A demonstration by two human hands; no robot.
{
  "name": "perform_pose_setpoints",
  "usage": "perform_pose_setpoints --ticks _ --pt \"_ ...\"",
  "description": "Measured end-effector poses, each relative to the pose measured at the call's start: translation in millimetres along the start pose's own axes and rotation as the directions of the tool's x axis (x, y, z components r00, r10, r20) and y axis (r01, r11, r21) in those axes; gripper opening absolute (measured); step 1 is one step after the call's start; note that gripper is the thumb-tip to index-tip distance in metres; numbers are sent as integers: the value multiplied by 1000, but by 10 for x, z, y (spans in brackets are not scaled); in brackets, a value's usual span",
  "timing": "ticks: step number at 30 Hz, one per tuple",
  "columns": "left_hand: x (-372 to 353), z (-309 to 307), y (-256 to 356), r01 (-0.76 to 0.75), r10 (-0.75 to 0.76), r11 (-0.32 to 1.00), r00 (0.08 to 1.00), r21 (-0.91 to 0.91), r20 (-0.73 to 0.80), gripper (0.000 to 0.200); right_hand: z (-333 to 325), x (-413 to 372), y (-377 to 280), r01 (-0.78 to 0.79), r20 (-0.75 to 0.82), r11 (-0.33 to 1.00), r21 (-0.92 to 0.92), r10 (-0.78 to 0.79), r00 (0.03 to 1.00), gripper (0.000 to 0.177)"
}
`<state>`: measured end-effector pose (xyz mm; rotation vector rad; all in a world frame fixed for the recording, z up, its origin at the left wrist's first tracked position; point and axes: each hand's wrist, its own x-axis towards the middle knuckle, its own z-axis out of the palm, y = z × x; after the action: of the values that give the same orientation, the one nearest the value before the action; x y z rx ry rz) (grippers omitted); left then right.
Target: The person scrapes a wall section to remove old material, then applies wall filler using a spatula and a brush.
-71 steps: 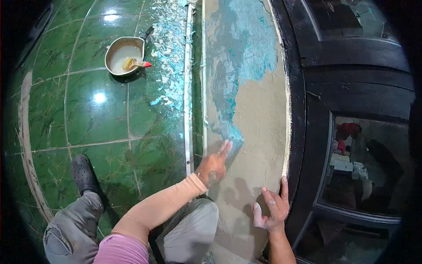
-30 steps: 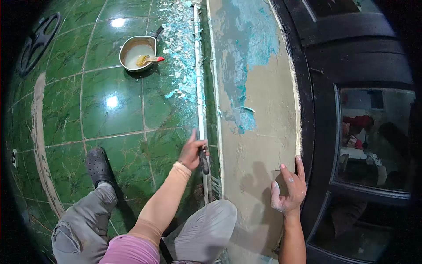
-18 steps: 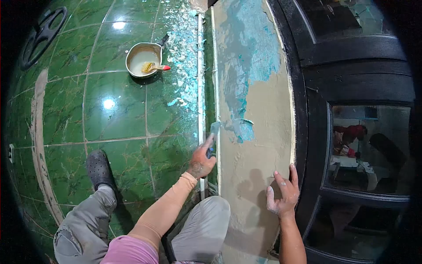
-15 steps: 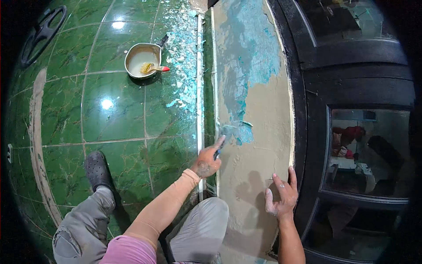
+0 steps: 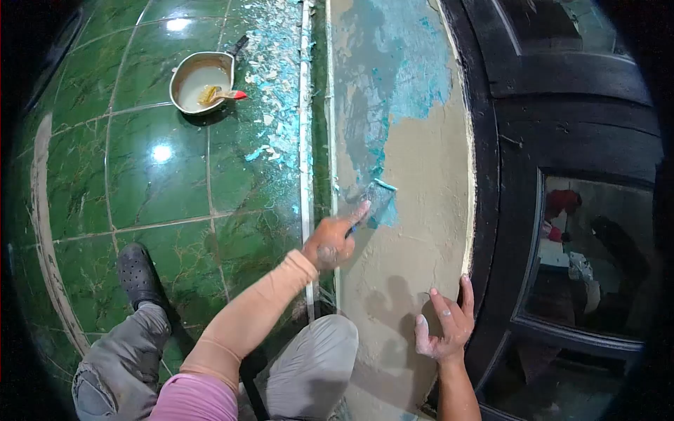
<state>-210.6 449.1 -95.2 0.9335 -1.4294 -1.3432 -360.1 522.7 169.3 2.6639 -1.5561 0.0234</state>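
My left hand [image 5: 330, 242], at the end of a peach sleeve, grips a scraper [image 5: 379, 201] by its dark blue handle, index finger stretched along it. The scraper's broad blade lies against the plastered strip [image 5: 414, 259], where blue paint [image 5: 421, 70] partly covers the surface. A curl of peeled paint [image 5: 385, 184] sits at the blade's edge. My right hand [image 5: 449, 326] has its fingers spread, near the strip's right edge beside the dark frame; the fingertips seem to rest on that edge.
A pot [image 5: 203, 81] holding cloudy liquid and a brush [image 5: 221, 95] stands on the green tiled floor [image 5: 168, 189]. Paint flakes [image 5: 274, 98] litter the floor along a white edging [image 5: 305, 140]. A dark glazed door [image 5: 512, 161] borders the right, a person reflected in its glass. My shoe [image 5: 137, 274] is lower left.
The scraper has shifted slightly up the strip, with the paint curl now at its edge. The view has turned a little, so the pot appears farther left. My right hand stays by the edge.
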Motion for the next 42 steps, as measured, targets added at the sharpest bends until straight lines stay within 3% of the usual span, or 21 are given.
perform_pose_setpoints --ticks 4,6,10,13,14,16,18,21,22,26,31,34,37,38,41,42 --pt "102 41 122 -131 137 990 982 57 -129 81 -7 23 16 11 -6 1000 -25 -12 1000 42" --pt "214 -198 312 130 -132 991 989 33 67 67 -7 -1 10 -6 4 1000 -11 6 1000 42" --pt "27 52 205 -147 139 988 978 -45 -156 77 0 21 14 9 -27 1000 -22 -10 1000 41" --pt "89 68 265 -202 201 979 951 22 -234 75 8 35 0 2 -21 1000 -8 -2 1000 39" --pt "216 8 186 -15 10 998 996 -54 -94 72 17 24 -14 0 -13 1000 -6 0 1000 38" --pt "474 -294 488 206 -205 978 978 -33 26 71 2 41 -8 0 -2 1000 -17 -1 1000 38" --pt "435 -162 263 91 -92 995 995 -40 -42 69 -14 -12 19 20 -3 1000 -6 -20 1000 38" --pt "162 -88 280 47 -49 998 998 -50 -38 66 6 49 35 37 -22 999 -11 -37 999 38" --pt "177 -119 227 -57 59 998 996 30 -68 67 12 55 29 31 -19 999 -14 -31 999 38" --pt "234 -388 236 -28 28 999 999 -19 30 72 1 21 8 22 17 999 -30 -22 1000 39" --pt "15 35 210 -52 45 997 993 -56 -110 75 -13 30 12 38 3 999 -26 -38 999 39" --pt "160 13 87 -153 144 987 976 -46 -163 78 30 52 -6 30 -3 999 -18 -30 1000 39" --pt "152 -97 219 14 -16 995 1000 -95 -25 78 -11 -42 4 36 -6 999 -11 -36 999 39" --pt "79 -43 252 5 -5 1000 1000 -4 -21 75 20 -6 31 53 -31 999 -3 -53 998 39" --pt "226 6 94 -227 227 974 949 28 -218 73 17 28 19 45 -28 999 -8 -45 999 38" --pt "226 -51 130 -92 87 995 989 -36 -116 72 26 1 5 25 -15 1000 -4 -25 1000 38"
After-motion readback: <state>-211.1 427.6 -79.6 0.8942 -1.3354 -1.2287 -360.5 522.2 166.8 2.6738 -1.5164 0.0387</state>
